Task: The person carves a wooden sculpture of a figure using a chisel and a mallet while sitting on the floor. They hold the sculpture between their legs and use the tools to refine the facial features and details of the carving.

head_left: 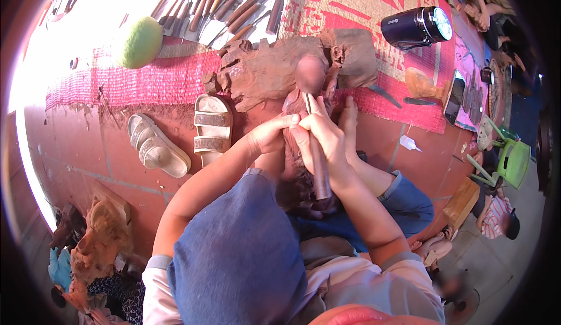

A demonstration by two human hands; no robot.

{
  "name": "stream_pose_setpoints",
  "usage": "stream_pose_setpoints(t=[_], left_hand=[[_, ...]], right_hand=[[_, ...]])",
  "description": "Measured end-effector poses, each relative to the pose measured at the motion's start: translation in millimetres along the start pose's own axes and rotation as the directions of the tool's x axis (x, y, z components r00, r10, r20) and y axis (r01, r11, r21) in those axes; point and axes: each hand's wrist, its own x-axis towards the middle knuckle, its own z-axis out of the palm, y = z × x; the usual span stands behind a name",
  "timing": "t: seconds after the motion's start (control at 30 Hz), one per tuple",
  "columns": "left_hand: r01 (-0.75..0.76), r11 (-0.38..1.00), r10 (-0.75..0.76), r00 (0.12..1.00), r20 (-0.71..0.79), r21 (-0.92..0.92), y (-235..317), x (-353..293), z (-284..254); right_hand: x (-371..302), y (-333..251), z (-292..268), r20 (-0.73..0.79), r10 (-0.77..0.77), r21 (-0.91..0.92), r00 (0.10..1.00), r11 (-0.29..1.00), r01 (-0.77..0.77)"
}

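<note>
A reddish-brown wood carving (292,102) with a rounded, smooth top lies between my knees, its lower part in shadow. In my right hand (321,131) is a carving chisel, its long wooden handle (319,170) running back toward me under the palm. The thin metal blade points away, its tip against the carving just below the rounded top. My left hand (273,134) is closed on the carving's left side, its thumb reaching to the right hand's fingers near the blade. Its curled fingers are partly hidden.
Beyond the carving lies a rough block of wood (263,71). Many wood-handled chisels (213,0) spread behind it, near a green round fruit-like object (139,42). A dark lit flashlight-like cylinder (416,27) rests on the red mat (421,111). Sandals (211,127) sit left; other people work around.
</note>
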Motion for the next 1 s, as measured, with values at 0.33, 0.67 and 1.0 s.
stream_pose_setpoints(t=[0.33,0.67,1.0], left_hand=[[-0.038,0.999,0.039,0.998,-0.04,0.021,7.2,-5.7,12.2],[-0.048,0.998,0.048,0.999,0.01,-0.044,2.8,-4.3,6.3],[0.0,1.0,0.0,0.998,-0.062,-0.003,2.6,-4.5,7.3]], right_hand=[[6.9,-12.2,-37.7,0.192,0.041,0.026,0.98,0.999,-0.047],[27.6,-33.5,-15.5,0.026,0.135,-0.14,0.99,0.981,-0.13],[38.2,-40.5,-0.8,0.009,0.226,-0.261,0.974,0.941,-0.216]])
